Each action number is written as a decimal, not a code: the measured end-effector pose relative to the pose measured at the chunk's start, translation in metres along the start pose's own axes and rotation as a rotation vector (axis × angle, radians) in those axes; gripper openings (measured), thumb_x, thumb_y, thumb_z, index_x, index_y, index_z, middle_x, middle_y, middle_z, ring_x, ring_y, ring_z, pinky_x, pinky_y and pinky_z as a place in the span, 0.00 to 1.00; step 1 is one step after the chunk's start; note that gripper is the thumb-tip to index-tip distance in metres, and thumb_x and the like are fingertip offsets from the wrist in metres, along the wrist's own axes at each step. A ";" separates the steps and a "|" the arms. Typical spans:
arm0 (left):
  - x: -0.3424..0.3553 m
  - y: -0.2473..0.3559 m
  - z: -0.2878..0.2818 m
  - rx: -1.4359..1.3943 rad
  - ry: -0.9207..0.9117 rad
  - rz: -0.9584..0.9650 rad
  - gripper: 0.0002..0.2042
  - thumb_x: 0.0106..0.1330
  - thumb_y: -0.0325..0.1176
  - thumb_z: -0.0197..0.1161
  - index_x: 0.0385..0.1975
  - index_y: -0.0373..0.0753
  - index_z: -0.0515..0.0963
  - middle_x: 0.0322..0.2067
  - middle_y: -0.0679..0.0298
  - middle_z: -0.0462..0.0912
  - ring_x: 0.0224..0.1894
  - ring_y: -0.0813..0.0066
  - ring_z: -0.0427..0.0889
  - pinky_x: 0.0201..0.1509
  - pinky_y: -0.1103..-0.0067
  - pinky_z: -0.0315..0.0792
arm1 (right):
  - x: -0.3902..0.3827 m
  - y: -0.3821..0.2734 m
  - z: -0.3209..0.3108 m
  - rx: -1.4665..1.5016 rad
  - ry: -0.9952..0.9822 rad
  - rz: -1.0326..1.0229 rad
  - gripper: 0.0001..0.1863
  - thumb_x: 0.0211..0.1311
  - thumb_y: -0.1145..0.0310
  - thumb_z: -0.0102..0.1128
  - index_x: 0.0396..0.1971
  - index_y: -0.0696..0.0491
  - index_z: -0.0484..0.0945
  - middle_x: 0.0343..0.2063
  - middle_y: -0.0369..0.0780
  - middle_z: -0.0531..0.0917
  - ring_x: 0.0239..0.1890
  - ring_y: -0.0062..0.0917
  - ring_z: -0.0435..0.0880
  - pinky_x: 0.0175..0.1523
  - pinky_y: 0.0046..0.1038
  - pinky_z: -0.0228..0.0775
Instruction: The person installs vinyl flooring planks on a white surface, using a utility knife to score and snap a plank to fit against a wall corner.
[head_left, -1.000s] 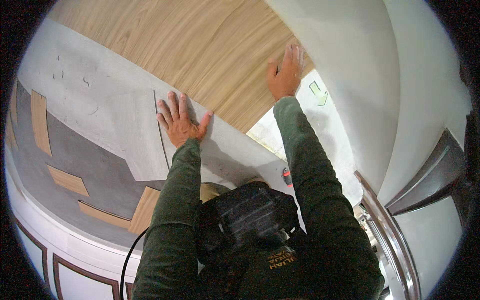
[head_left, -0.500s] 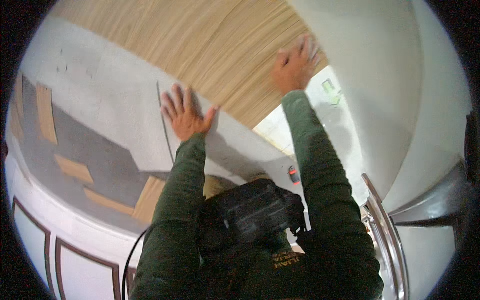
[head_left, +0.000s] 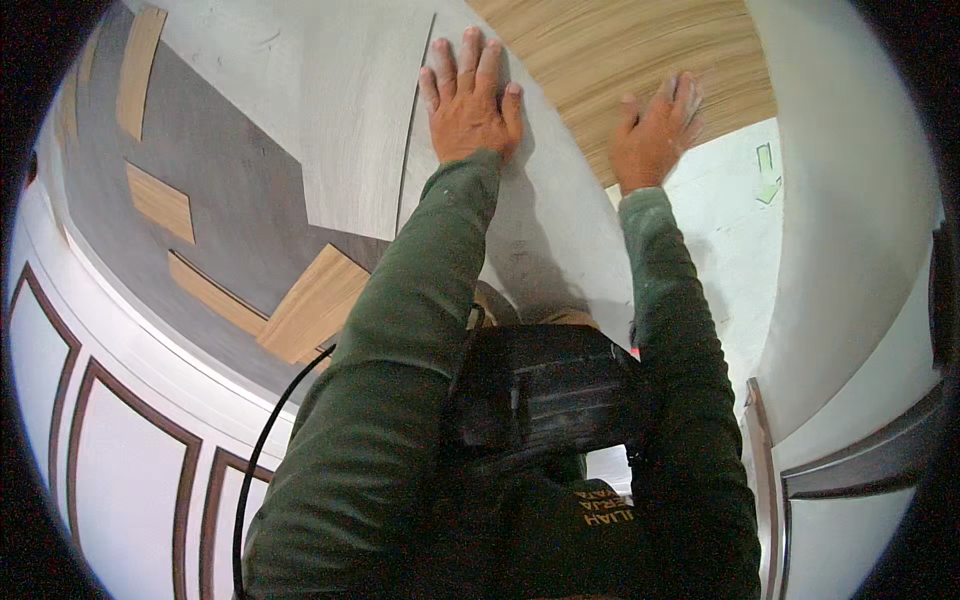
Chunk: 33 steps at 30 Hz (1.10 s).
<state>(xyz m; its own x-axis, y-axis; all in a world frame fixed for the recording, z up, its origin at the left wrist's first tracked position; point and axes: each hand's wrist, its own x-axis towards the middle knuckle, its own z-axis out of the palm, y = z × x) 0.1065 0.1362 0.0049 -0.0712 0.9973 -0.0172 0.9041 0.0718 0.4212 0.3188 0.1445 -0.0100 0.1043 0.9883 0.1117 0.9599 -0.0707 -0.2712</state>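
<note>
My left hand (head_left: 472, 110) lies flat with fingers spread on a pale grey surface (head_left: 540, 190), beside a dark seam. To its right, wood-grain floor planks (head_left: 640, 50) form a tan surface. My right hand (head_left: 655, 138) rests on these planks near their end, palm down, fingers stretched out and slightly blurred, holding nothing I can see. Left of my left hand is a pale grey wood-grain plank (head_left: 355, 130), its near end over a darker grey floor.
Several loose tan plank pieces (head_left: 312, 300) lie on the dark grey floor (head_left: 240, 180) at left. White wall panels with brown frames (head_left: 130, 450) bound the left. A pale curved wall (head_left: 850, 200) stands at right, beside a white floor patch with a green arrow mark (head_left: 767, 175).
The view has turned, so the planks sit farther right. My left hand is still flat, now apart from the tan planks' edge. My right hand's fingers have straightened from a more curled pose.
</note>
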 end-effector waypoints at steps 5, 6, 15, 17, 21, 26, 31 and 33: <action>-0.001 0.001 0.002 -0.013 0.063 0.038 0.26 0.64 0.45 0.51 0.63 0.49 0.64 0.68 0.64 0.58 0.72 0.51 0.48 0.72 0.54 0.40 | 0.000 -0.025 0.011 -0.092 0.064 -0.079 0.32 0.58 0.54 0.56 0.58 0.58 0.67 0.62 0.52 0.60 0.65 0.60 0.52 0.65 0.61 0.42; 0.004 0.004 -0.008 -0.033 -0.033 0.018 0.28 0.62 0.39 0.54 0.63 0.41 0.63 0.67 0.55 0.57 0.70 0.45 0.48 0.70 0.53 0.44 | 0.001 -0.024 0.014 -0.141 0.072 -0.110 0.32 0.57 0.54 0.56 0.57 0.58 0.67 0.61 0.52 0.61 0.64 0.61 0.53 0.65 0.61 0.42; 0.001 -0.001 -0.008 -0.146 0.007 0.009 0.30 0.64 0.43 0.53 0.65 0.38 0.60 0.68 0.55 0.56 0.71 0.48 0.47 0.72 0.54 0.42 | 0.001 -0.023 0.023 -0.245 0.206 -0.203 0.29 0.56 0.52 0.55 0.52 0.57 0.72 0.56 0.51 0.66 0.58 0.60 0.60 0.60 0.60 0.50; 0.001 -0.002 -0.010 -0.150 0.035 0.042 0.31 0.64 0.44 0.53 0.65 0.37 0.59 0.68 0.54 0.56 0.71 0.48 0.47 0.72 0.54 0.41 | 0.005 -0.020 0.027 -0.236 0.223 -0.227 0.29 0.57 0.52 0.55 0.52 0.57 0.72 0.55 0.51 0.67 0.57 0.60 0.61 0.60 0.60 0.50; -0.001 -0.001 -0.013 -0.166 -0.033 0.024 0.36 0.59 0.50 0.59 0.65 0.37 0.59 0.68 0.54 0.55 0.72 0.49 0.45 0.72 0.54 0.42 | 0.004 -0.018 0.032 -0.210 0.237 -0.220 0.29 0.57 0.52 0.54 0.54 0.56 0.71 0.54 0.51 0.69 0.57 0.61 0.61 0.60 0.60 0.51; 0.001 0.006 -0.017 -0.119 -0.025 0.018 0.38 0.57 0.51 0.61 0.65 0.38 0.59 0.69 0.55 0.54 0.72 0.48 0.44 0.72 0.54 0.41 | 0.006 -0.025 0.025 -0.171 0.174 -0.165 0.28 0.61 0.52 0.51 0.56 0.56 0.70 0.58 0.52 0.66 0.60 0.58 0.59 0.63 0.58 0.47; 0.005 0.008 -0.013 -0.060 0.017 0.031 0.35 0.60 0.50 0.59 0.65 0.39 0.60 0.69 0.55 0.54 0.72 0.49 0.45 0.72 0.55 0.41 | 0.007 -0.025 0.021 -0.200 0.182 -0.121 0.29 0.63 0.51 0.49 0.57 0.55 0.70 0.60 0.53 0.65 0.63 0.57 0.57 0.64 0.55 0.49; 0.005 0.001 -0.003 -0.068 0.021 0.026 0.34 0.61 0.49 0.57 0.65 0.39 0.60 0.69 0.55 0.54 0.72 0.50 0.46 0.72 0.56 0.41 | 0.001 -0.030 0.014 -0.171 0.141 -0.077 0.29 0.62 0.51 0.51 0.57 0.56 0.70 0.61 0.54 0.64 0.64 0.55 0.59 0.65 0.52 0.52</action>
<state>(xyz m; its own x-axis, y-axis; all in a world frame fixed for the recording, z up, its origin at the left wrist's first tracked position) 0.1057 0.1412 0.0085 -0.0581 0.9982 0.0133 0.8749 0.0445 0.4822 0.2862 0.1498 -0.0146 0.0527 0.9639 0.2611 0.9953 -0.0294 -0.0923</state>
